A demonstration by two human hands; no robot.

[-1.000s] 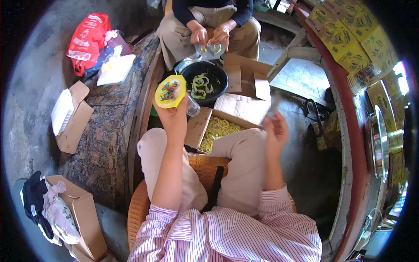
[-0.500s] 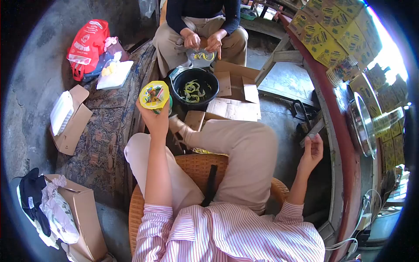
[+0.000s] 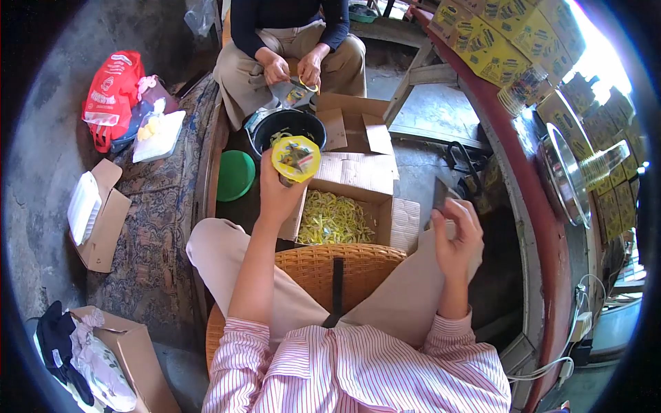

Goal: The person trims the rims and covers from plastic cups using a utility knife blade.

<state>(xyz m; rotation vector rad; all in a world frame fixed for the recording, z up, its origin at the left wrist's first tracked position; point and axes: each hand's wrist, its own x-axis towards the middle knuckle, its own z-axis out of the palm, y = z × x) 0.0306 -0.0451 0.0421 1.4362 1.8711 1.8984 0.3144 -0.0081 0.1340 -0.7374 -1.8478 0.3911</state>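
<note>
My left hand is wrapped round a cup with a yellow eight-sided rim and a printed film top. It holds the cup in front of a black bucket with yellow-green strips inside. Over my right knee, my right hand has bent fingers, with a thin, dark, flat piece at its fingertips. Between my knees stands an open cardboard box full of yellow-green strips.
Across from me a seated person works with both hands on a small clear item. A green lid lies left of the bucket. Along the right runs a red-edged table with stacked cups and a metal tray.
The cup in my left hand has moved right, beside the bucket. My right hand has come inward from the right. My right leg has swung aside, uncovering the box of strips.
</note>
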